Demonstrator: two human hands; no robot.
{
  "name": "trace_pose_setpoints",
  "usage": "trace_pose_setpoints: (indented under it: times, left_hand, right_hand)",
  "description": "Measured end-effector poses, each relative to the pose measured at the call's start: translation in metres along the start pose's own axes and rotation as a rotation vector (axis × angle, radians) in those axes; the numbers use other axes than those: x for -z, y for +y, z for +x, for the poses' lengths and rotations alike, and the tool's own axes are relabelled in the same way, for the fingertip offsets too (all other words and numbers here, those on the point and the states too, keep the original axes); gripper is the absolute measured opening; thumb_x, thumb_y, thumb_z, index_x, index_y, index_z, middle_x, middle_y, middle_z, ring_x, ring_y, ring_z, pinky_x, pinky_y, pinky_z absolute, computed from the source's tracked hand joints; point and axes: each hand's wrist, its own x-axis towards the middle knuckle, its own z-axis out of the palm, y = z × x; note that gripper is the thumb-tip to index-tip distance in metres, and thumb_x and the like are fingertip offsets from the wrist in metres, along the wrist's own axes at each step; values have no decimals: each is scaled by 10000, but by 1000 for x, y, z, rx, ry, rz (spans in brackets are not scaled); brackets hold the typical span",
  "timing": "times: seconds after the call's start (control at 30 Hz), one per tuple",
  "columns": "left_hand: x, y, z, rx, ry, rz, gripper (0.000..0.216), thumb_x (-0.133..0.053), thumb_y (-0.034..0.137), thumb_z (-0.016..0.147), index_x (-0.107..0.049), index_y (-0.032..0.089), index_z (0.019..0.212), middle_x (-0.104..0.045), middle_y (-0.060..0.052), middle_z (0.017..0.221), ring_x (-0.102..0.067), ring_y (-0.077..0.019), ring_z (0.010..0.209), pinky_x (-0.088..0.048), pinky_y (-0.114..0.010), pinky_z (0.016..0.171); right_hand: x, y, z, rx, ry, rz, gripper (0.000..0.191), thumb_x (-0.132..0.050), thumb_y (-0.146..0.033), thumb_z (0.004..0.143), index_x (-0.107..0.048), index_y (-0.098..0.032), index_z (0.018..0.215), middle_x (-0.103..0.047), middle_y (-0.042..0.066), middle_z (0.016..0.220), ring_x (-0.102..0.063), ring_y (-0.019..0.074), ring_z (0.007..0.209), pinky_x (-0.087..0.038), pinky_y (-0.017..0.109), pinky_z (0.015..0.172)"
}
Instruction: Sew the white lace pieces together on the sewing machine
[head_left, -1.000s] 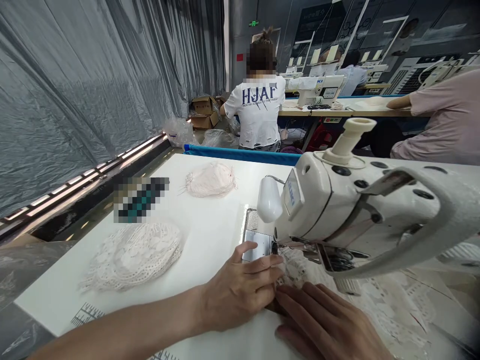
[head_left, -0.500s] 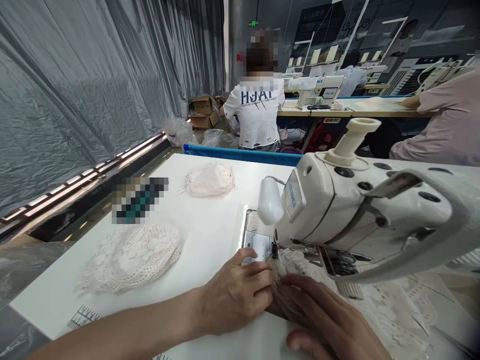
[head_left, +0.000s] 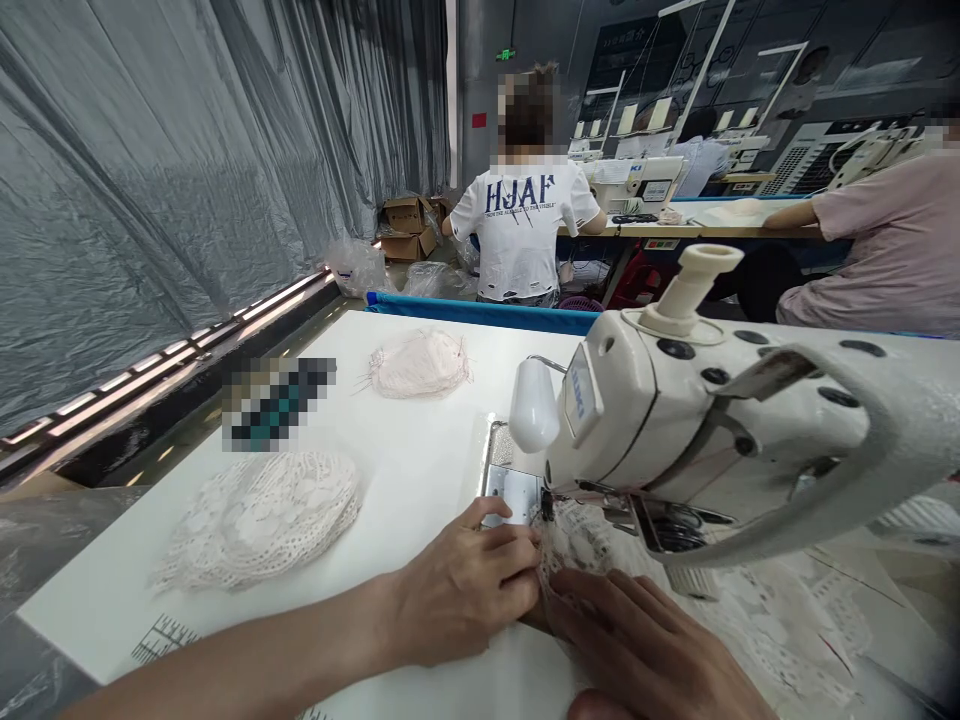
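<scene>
A white sewing machine (head_left: 622, 400) stands over the table, its needle area just ahead of my hands. Under its presser foot lies a piece of white lace (head_left: 577, 535), which spreads out to the right beneath the machine arm. My left hand (head_left: 472, 580) has its fingers curled at the lace's left edge, close to the metal needle plate (head_left: 514, 490); its fingertips are partly hidden. Flat across the near part of the lace rests my right hand (head_left: 645, 640), fingers stretched forward and thumb apart, cut off by the lower frame edge.
On the white table (head_left: 405, 470) lie a stack of white lace pieces (head_left: 270, 515) at left and a pinkish lace bundle (head_left: 421, 363) farther back. A blurred dark item (head_left: 281, 405) is at the left edge. Co-workers sit ahead, one in a white shirt (head_left: 521, 230).
My right hand has shifted slightly left and down over the lace. My left hand stays nearly in place. The person in the white shirt has moved their right arm outward.
</scene>
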Motion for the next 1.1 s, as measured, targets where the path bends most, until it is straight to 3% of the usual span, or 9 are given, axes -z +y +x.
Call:
trace_pose_setpoints:
  times: [0.27,0.43,0.57,0.77,0.9,1.1]
  left_hand:
    - [1,0,2,69,-36,-18,326,-414,35,829,-517,113,1128,-608,-63,960,-570,-150,937,-362,-371,946]
    - [-1,1,2,90,-23,-26,291,-406,36,848,-533,138,1088,-610,-39,958,-563,-128,924,-350,-350,948]
    - [-1,3,3,99,-21,-9,287,-434,60,852,-521,144,1111,-609,-33,972,-565,-124,921,-342,-352,958]
    - [-5,1,5,118,-20,13,351,-468,38,799,-510,134,1134,-605,-49,992,-561,-135,928,-321,-363,966]
    - [-11,-4,7,128,-3,-1,337,-481,50,792,-519,130,1117,-603,-61,998,-562,-143,935,-313,-374,968]
    - [-16,-12,9,149,18,36,301,-447,63,838,-538,149,1112,-608,-63,1038,-583,-137,917,-304,-381,1003]
  right_hand:
    - [-7,-1,-3,14,-51,10,447,-548,-476,873,-580,-142,1169,-661,125,1112,-642,227,933,-542,295,735]
    - [-3,-2,-1,7,-46,29,397,-535,-452,888,-590,-146,1136,-672,120,1081,-647,215,898,-537,281,702]
    - [-2,1,-1,-17,71,-25,311,-470,-405,934,-625,-163,1053,-695,111,1031,-663,208,854,-529,306,679]
    - [-2,9,6,-52,169,-233,488,-296,-437,981,-641,-93,1006,-732,136,840,-674,208,634,-525,364,637]
    - [-3,11,10,-76,195,-335,557,-206,-441,990,-639,-91,994,-733,155,824,-680,233,661,-515,373,596]
    - [-4,13,14,-100,205,-390,523,-217,-431,988,-628,-109,1022,-733,140,856,-672,233,654,-536,385,605]
